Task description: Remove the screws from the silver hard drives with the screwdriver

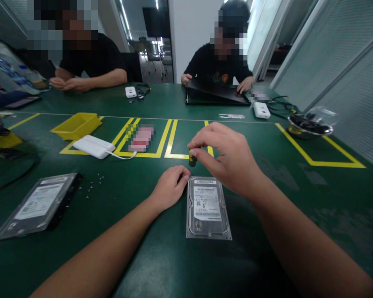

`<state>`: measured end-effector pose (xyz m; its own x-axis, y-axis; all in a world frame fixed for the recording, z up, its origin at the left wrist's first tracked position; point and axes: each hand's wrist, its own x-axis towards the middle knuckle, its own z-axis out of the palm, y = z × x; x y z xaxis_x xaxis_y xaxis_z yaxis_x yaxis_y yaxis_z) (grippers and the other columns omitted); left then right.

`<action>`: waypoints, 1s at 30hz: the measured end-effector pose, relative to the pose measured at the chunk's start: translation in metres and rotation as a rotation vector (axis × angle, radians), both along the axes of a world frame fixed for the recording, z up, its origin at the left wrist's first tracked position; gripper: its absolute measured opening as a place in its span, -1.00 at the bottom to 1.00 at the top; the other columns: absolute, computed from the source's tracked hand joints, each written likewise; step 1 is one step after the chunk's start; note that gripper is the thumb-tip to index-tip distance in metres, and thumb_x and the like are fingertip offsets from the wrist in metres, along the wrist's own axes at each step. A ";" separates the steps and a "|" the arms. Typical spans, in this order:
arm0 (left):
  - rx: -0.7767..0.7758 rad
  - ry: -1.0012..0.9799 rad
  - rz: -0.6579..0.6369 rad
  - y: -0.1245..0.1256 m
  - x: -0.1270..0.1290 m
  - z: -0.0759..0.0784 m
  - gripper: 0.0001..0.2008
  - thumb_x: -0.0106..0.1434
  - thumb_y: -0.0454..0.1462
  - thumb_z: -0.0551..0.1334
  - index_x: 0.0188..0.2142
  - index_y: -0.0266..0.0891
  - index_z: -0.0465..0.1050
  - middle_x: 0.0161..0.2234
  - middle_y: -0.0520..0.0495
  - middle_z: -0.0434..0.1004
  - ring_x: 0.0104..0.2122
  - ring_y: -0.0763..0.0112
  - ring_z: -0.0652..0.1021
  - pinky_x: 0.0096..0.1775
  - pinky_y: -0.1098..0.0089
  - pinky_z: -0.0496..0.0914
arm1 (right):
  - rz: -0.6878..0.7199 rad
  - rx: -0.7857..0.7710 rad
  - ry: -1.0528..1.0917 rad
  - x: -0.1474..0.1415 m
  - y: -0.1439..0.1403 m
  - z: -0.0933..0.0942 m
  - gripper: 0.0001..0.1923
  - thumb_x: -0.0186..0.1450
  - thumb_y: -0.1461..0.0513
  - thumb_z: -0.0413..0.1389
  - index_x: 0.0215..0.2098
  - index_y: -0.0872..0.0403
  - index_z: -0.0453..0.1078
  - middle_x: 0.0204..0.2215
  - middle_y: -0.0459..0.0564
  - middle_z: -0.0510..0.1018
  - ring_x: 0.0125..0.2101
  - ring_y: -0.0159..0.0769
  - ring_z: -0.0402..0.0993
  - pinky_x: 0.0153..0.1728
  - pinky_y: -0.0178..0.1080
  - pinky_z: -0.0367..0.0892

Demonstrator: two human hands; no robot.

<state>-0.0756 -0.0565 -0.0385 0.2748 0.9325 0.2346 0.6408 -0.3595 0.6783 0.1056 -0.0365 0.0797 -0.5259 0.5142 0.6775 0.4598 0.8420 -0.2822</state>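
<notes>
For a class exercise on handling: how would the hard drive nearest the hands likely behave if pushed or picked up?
The hard drive would likely stay stiff, as it looks metallic and unbent. Lying flat on the green table, it should probably slide rather than roll or tip. Being shiny, it might feel slippery.

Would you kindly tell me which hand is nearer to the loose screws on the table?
Left. The left hand, at the top-left corner of the central hard drive, is to the right of the loose screws; the right hand, holding a screwdriver, is farther right.
</notes>
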 end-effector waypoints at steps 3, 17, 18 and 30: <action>0.001 0.001 0.002 0.000 0.000 0.001 -0.90 0.31 -0.35 0.11 -0.35 -0.21 0.32 -0.35 0.01 0.44 -0.30 0.31 0.43 -0.23 0.31 0.26 | -0.004 0.006 -0.008 0.001 0.000 0.001 -0.92 0.30 0.34 0.14 -0.27 0.13 0.50 -0.30 -0.02 0.55 -0.24 -0.34 0.45 -0.20 -0.27 0.32; 0.006 0.001 -0.003 0.000 0.000 0.000 -0.89 0.32 -0.34 0.10 -0.36 -0.22 0.32 -0.35 0.01 0.43 -0.30 0.32 0.43 -0.23 0.32 0.25 | 0.026 0.007 0.002 0.002 0.001 0.000 -0.86 0.29 0.37 0.12 -0.22 0.16 0.50 -0.23 0.01 0.63 -0.18 -0.27 0.53 -0.09 -0.21 0.36; 0.006 -0.002 -0.004 0.000 0.000 0.000 -0.89 0.32 -0.35 0.10 -0.37 -0.22 0.32 -0.35 0.01 0.43 -0.30 0.32 0.43 -0.23 0.32 0.25 | 0.024 0.008 -0.002 0.002 0.001 0.000 -0.86 0.29 0.37 0.12 -0.22 0.16 0.50 -0.22 0.01 0.63 -0.17 -0.26 0.53 -0.09 -0.20 0.37; 0.013 -0.007 -0.007 0.001 0.001 0.000 -0.89 0.32 -0.33 0.11 -0.36 -0.21 0.31 -0.35 0.01 0.43 -0.30 0.30 0.43 -0.22 0.30 0.26 | 0.081 -0.015 0.007 0.000 0.001 0.000 -0.97 0.27 0.32 0.19 -0.30 0.15 0.47 -0.24 0.00 0.64 -0.19 -0.26 0.55 -0.13 -0.22 0.37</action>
